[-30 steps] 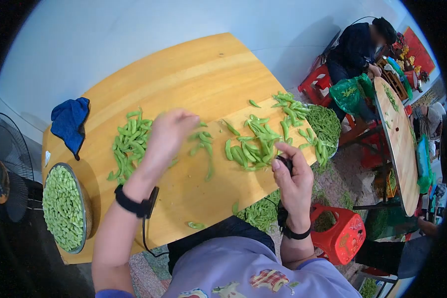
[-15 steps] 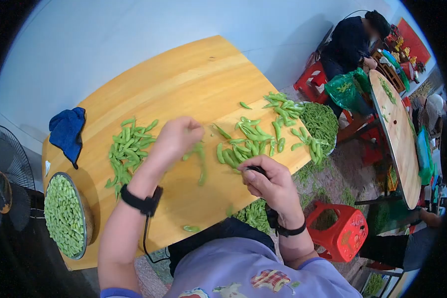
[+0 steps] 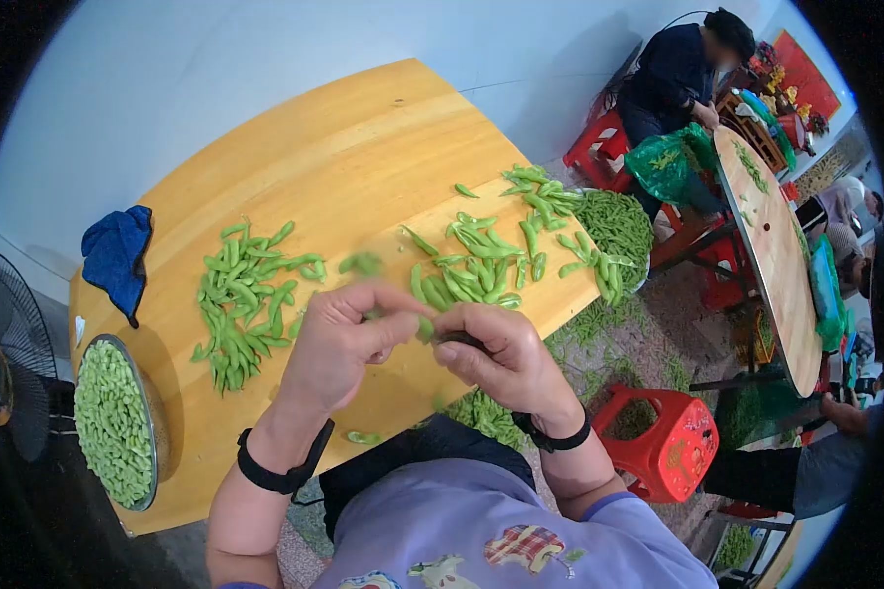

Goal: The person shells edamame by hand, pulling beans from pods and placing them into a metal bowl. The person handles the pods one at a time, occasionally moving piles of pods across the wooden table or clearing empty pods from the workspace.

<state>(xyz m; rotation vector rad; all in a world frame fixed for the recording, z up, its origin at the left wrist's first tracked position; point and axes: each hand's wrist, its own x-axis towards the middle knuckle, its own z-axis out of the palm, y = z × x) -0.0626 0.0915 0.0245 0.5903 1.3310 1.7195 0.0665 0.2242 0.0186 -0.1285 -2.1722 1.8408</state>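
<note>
My left hand pinches a green bean pod whose end meets the fingertips of my right hand. In my right hand is a small dark tool, its far end touching or very near the pod. Behind the hands lies a loose group of pods on the wooden table. Another pile of pods spreads left of my left hand. A blurred green pod shows just above my left hand.
A metal bowl of shelled green pieces stands at the table's left end, near a blue cloth and a black fan. A red stool and a heaped container of pods are at right. People sit by a round table.
My left hand has come down and right to meet my right hand and now pinches a pod against it. My right hand has shifted slightly left. The view has turned a little.
</note>
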